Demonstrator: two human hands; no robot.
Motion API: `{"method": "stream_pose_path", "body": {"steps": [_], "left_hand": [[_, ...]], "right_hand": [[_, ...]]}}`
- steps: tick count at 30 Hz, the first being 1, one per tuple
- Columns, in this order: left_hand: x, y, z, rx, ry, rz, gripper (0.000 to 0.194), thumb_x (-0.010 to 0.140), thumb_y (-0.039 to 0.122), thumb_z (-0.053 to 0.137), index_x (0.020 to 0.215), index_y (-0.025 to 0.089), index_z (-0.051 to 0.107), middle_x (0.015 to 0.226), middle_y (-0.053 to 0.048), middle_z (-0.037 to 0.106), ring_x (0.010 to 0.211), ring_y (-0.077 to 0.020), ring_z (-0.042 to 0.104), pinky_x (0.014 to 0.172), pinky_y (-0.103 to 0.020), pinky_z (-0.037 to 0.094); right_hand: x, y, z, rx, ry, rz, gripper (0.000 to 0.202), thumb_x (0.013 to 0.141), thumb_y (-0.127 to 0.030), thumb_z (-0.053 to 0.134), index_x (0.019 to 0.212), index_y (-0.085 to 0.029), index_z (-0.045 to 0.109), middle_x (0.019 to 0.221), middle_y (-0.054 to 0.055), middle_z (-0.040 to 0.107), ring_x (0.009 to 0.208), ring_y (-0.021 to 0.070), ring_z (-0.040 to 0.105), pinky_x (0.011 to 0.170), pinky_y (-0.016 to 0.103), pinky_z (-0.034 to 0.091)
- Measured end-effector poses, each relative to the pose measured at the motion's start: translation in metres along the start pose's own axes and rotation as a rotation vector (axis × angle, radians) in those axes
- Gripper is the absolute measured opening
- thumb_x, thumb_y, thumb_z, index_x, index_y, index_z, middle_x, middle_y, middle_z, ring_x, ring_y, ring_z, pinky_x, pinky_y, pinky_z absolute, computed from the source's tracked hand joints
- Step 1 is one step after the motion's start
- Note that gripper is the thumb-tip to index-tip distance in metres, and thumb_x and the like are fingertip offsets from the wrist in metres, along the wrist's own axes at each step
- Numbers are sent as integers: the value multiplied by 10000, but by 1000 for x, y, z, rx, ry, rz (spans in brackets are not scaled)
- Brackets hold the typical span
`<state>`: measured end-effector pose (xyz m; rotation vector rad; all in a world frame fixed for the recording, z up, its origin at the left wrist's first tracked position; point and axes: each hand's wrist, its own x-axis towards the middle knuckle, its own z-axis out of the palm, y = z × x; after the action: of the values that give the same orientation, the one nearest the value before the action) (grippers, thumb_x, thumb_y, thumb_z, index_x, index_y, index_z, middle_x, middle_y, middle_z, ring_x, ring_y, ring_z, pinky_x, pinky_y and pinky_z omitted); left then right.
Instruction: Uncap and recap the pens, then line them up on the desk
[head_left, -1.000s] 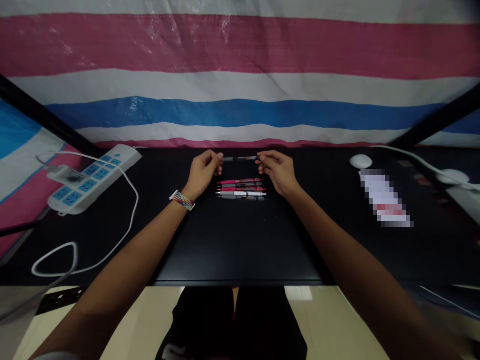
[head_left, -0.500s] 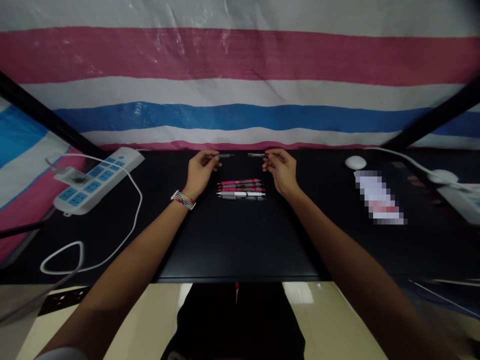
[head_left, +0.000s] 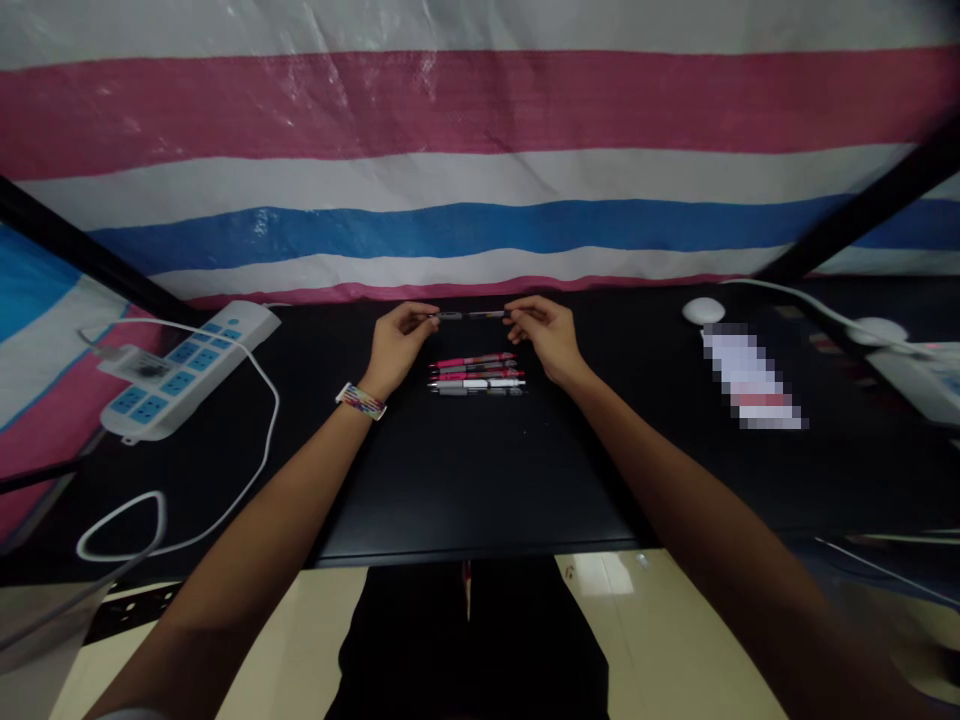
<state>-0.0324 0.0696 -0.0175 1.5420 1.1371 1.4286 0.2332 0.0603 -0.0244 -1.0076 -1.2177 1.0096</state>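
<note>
1. Pinches a grey pen part (head_left: 450, 316) by its end in the left hand (head_left: 396, 345), fingertips drawn narrow, with a multicoloured bracelet (head_left: 362, 400) at the wrist.
2. Grips a thin, dark pen part (head_left: 486, 314) in the right hand (head_left: 551, 340), thumb close to fingers, in line with the grey part at the far side of the black desk (head_left: 480, 480); cannot tell contact from a slight gap between the two.
3. Shows, nearer the body, red pens (head_left: 472, 360), a white pen (head_left: 476, 383) and a grey pen (head_left: 461, 392), roughly parallel on the desk.
4. Shows, well to the left, a white power strip (head_left: 191, 370) and looping cable (head_left: 277, 400).
5. Shows, well to the right, a rounded white object (head_left: 703, 311) beside a pixelated item (head_left: 750, 378).
6. Reveals a striped sheet (head_left: 480, 105) behind.
</note>
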Motion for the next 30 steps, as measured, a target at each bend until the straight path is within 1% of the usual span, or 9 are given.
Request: {"method": "stream_pose_path", "body": {"steps": [3, 7, 9, 13, 15, 19, 25, 28, 30], "left_hand": [[0, 0, -2, 18, -68, -6, 117, 914, 292, 832, 973, 192, 819, 853, -53, 809, 782, -164, 754, 720, -279, 586], [-1, 1, -3, 113, -87, 10, 508, 1057, 541, 685, 689, 193, 717, 644, -45, 716, 603, -140, 654, 630, -283, 537], [-2, 2, -2, 126, -93, 19, 548, 1081, 534, 647, 650, 197, 676, 611, -33, 675, 566, -130, 627, 608, -282, 520], [-4, 7, 2, -6, -139, 46, 155, 935, 307, 845, 1023, 214, 758, 787, -4, 714, 755, -161, 755, 739, -295, 602], [-5, 9, 3, -35, -168, 37, 256, 926, 289, 848, 1149, 224, 740, 833, 0, 716, 747, -155, 753, 732, -295, 608], [-6, 9, 2, -27, -195, 2, 220, 1094, 384, 609, 1179, 212, 717, 669, 27, 622, 550, -129, 616, 573, -274, 526], [-8, 7, 1, 41, -203, 131, 573, 879, 267, 867, 1412, 271, 658, 1249, -90, 758, 1061, -207, 747, 876, -325, 587], [-6, 7, 0, 59, -149, 68, 276, 1070, 424, 672, 1253, 225, 725, 976, -63, 780, 914, -189, 756, 885, -346, 584], [-4, 5, 0, 56, -100, 51, 314, 1124, 472, 571, 1143, 207, 738, 782, -28, 726, 780, -175, 731, 837, -342, 580]], "right_hand": [[-2, -4, 1, -11, -70, 3, 277, 860, -461, 893, 998, -231, 823, 866, 47, 796, 670, 163, 695, 636, 324, 590], [-4, -8, 0, -14, -93, -5, 294, 846, -461, 893, 1018, -227, 842, 906, 65, 810, 717, 177, 704, 655, 334, 586], [-4, -9, 0, -4, -104, 0, 279, 853, -449, 886, 1020, -229, 845, 899, 64, 808, 711, 175, 695, 655, 335, 578], [-4, -11, 0, 64, -77, 32, 235, 851, -416, 881, 987, -227, 848, 839, 52, 795, 664, 160, 667, 640, 325, 562], [-4, -11, 0, 78, -72, 48, 238, 840, -415, 887, 979, -226, 849, 833, 51, 796, 656, 157, 663, 638, 324, 562], [-4, -12, 1, 70, -83, 64, 276, 819, -437, 897, 988, -223, 852, 852, 57, 807, 667, 163, 673, 644, 327, 572], [-4, -13, 2, 53, -61, 52, 281, 820, -442, 881, 998, -227, 849, 872, 53, 812, 678, 160, 682, 616, 303, 556], [-4, -13, 1, 42, -75, 49, 279, 823, -445, 873, 1000, -231, 846, 878, 55, 815, 687, 163, 687, 607, 302, 553], [-4, -13, 1, 35, -86, 50, 277, 829, -450, 871, 1000, -235, 843, 880, 56, 815, 696, 168, 694, 609, 306, 560]]}}
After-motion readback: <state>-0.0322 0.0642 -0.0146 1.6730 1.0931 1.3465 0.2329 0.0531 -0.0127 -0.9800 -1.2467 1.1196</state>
